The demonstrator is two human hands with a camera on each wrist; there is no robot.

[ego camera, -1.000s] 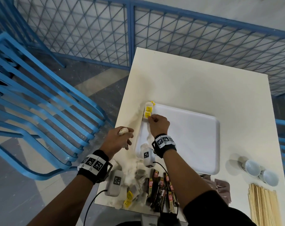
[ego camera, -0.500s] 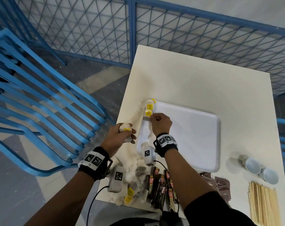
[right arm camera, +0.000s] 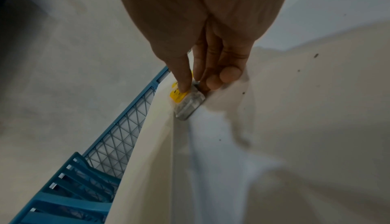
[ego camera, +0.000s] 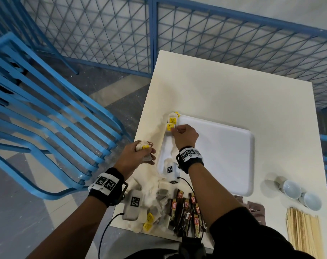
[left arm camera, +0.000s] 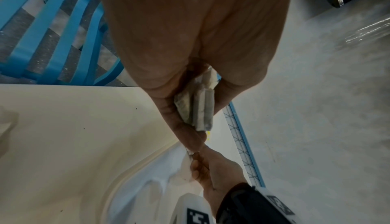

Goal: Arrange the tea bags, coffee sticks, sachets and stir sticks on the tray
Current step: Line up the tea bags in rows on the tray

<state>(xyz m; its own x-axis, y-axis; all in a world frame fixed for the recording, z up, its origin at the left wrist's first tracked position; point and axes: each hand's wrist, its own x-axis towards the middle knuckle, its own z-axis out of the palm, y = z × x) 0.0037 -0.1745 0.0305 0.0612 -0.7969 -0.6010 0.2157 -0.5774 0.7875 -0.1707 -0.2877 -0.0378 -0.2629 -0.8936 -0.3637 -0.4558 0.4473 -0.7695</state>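
A white tray (ego camera: 224, 156) lies mid-table. Two tea bags with yellow tags (ego camera: 172, 120) stand in a row at its far left corner. My right hand (ego camera: 175, 130) pinches the nearer tea bag (right arm camera: 190, 104) against the tray's left rim, thumb on its yellow tag (right arm camera: 178, 96). My left hand (ego camera: 146, 150) hovers just left of the tray and grips a small bunch of tea bags (left arm camera: 198, 111). A loose pile of tea bags (ego camera: 159, 202) and the coffee sticks (ego camera: 185, 210) lie at the near edge. Brown sachets (ego camera: 254, 208) and wooden stir sticks (ego camera: 303, 234) lie near right.
Two small white cups (ego camera: 291, 189) lie on their sides right of the tray. A blue slatted chair (ego camera: 46, 118) stands left of the table, and a blue mesh fence (ego camera: 215, 34) runs behind it. The table's left edge is close to my left hand.
My right hand stays on the tea bag at the tray's far left corner, shifted only slightly. My left hand has turned a little, so a yellow tag shows in its bunch.
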